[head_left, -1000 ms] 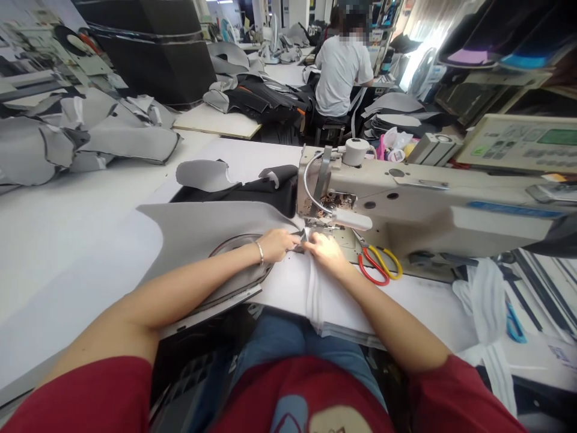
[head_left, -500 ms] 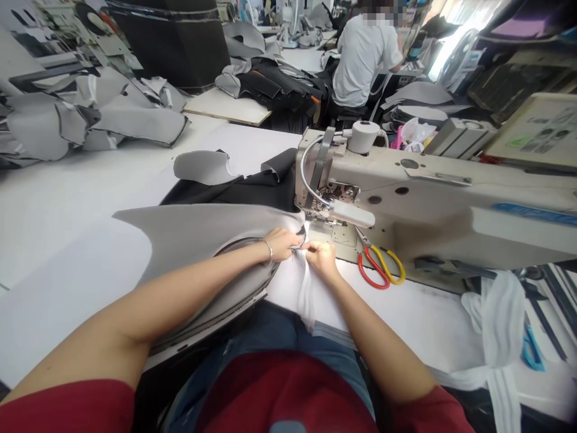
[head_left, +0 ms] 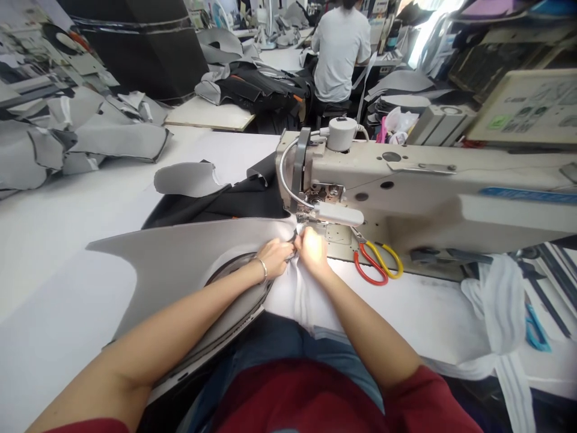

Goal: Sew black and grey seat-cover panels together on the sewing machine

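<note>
Under the head of the sewing machine [head_left: 428, 174] lies a large grey fabric panel [head_left: 180, 252] with a dark curved edge. My left hand [head_left: 274, 257], with a bracelet at the wrist, is closed on the panel's edge just in front of the needle area. Close beside it, my right hand [head_left: 312, 248] pinches the white elastic strip [head_left: 301, 294] where it meets the panel. That strip hangs down from the hands toward my lap. The fingertips nearly touch, and the exact grip between them is partly hidden. Black fabric [head_left: 216, 207] lies behind the grey panel.
Scissors [head_left: 377, 258] with red and yellow handles lie right of the needle area. A bundle of white elastic [head_left: 500, 307] and a blue-handled tool [head_left: 536, 329] are at the far right. Grey pieces [head_left: 99, 132] are heaped at left. A person [head_left: 340, 51] sits beyond the machine.
My right hand has moved up closer to the needle area, and the left has shifted slightly. The whole view has swung a little, so the scene sits further left.
</note>
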The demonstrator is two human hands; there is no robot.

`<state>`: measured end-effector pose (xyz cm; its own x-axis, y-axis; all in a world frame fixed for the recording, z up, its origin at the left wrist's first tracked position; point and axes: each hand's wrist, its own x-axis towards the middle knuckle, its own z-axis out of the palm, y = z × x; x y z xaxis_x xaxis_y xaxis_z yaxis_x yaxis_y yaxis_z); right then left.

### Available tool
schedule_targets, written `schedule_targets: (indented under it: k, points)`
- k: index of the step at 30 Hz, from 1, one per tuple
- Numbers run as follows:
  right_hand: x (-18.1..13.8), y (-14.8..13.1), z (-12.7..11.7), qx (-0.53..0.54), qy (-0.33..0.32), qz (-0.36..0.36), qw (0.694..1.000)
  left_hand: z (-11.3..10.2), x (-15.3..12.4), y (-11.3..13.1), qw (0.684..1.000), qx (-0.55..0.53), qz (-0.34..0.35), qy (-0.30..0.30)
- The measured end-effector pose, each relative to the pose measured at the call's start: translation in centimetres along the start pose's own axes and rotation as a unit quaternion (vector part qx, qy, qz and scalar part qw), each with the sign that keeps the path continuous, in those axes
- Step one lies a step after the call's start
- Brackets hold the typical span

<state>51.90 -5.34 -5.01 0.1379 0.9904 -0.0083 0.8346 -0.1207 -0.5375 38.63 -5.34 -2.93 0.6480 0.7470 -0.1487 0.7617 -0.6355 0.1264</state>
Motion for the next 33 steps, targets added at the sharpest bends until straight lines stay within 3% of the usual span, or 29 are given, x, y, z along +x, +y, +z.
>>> schedule_targets:
  k: [8,14,23,33]
  points:
    - [-0.4,0.2,2.4,0.07,0.07,-0.033,0.994,0.6,-0.2,0.3,1.0,-0.015,-0.005,0.019]
    - [-1.2,0.8,1.8,0.058,0.012,-0.119,0.991,0.9,-0.6,0.6,0.999,-0.016,-0.004,0.033]
    - [-0.6,0.8,0.8,0.032,-0.063,-0.119,0.99,0.5,0.4,0.7,0.999,-0.022,-0.013,0.019]
    - [1.9,1.9,0.3,0.058,-0.071,-0.139,0.986,0.2,3.2,0.7,0.998,0.029,-0.05,0.035]
